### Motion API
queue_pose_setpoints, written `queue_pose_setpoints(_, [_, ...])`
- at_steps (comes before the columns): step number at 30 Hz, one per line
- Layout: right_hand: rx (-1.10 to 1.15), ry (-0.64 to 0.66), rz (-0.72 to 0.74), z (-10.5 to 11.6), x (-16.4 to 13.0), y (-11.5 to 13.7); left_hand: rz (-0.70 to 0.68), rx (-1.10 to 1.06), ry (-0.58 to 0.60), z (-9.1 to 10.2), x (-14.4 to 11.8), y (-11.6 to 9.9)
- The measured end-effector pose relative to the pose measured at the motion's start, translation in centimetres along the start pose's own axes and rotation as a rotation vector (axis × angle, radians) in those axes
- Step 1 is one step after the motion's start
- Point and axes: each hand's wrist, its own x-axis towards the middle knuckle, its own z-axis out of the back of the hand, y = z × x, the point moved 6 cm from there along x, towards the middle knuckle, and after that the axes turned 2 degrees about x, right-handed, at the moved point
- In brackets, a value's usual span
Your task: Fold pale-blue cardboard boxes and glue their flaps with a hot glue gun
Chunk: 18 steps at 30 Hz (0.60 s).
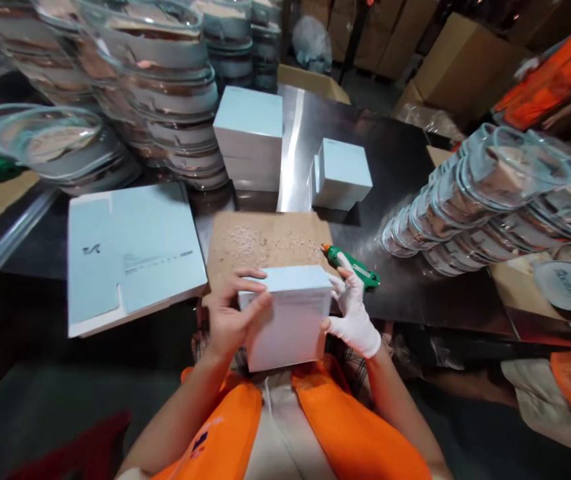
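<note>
A pale blue cardboard box (288, 320) is held at the near edge of the table, close to my chest. My left hand (230, 313), bare, grips its left side with fingers over the top edge. My right hand (353, 310), in a white glove, presses against its right side. Under and behind the box lies a brown cardboard mat (265, 243) sprinkled with small white crumbs. A green hot-glue gun (353, 265) lies just beyond my right hand.
A stack of flat unfolded blue boxes (130, 253) lies at left. Finished boxes stand stacked (250, 137) and single (340, 173) behind the mat. Glass lids are piled at back left (165, 87) and in rows at right (485, 193). Brown cartons (465, 60) stand beyond.
</note>
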Motion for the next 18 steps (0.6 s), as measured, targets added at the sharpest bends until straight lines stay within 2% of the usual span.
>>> queue_pose_setpoints(2, [0.053, -0.093, -0.143, -0.2, -1.4, -1.5, 0.066, 0.005, -0.218, 1.5, 0.2, 0.9])
queue_pose_setpoints(4, [0.092, -0.083, -0.266, -1.2, -2.9, -2.5, 0.141, -0.018, -0.348, 2.0, 0.3, 1.6])
queue_pose_setpoints(5, [0.117, -0.064, -0.315, -1.6, -3.4, -2.7, 0.179, -0.052, -0.348, 1.8, 0.4, 1.8])
queue_pose_setpoints(7, [0.166, -0.099, -0.359, -1.3, -3.4, -2.3, 0.206, -0.136, -0.270, 1.0, 0.8, 1.9])
queue_pose_setpoints(9, [0.132, -0.269, -0.308, 1.5, -1.4, -0.8, 0.142, -0.173, -0.254, 0.9, 0.8, 1.3])
queue_pose_setpoints(11, [0.036, -0.459, -0.182, 5.7, 2.8, 1.5, 0.073, -0.101, -0.334, 2.0, 0.4, 0.7])
queue_pose_setpoints(12, [0.012, -0.503, -0.121, 7.7, 5.7, 2.6, 0.088, -0.049, -0.383, 2.6, 0.1, 0.7])
queue_pose_setpoints(14, [0.059, -0.524, -0.059, 11.3, 12.2, 4.1, 0.199, 0.015, -0.431, 3.4, -0.7, 1.2])
queue_pose_setpoints(16, [0.048, -0.517, -0.121, 14.0, 18.5, 4.3, 0.305, 0.041, -0.398, 3.5, -1.3, 1.6])
queue_pose_setpoints(18, [0.020, -0.501, -0.153, 15.8, 23.3, 3.8, 0.322, 0.036, -0.357, 3.4, -1.7, 1.5])
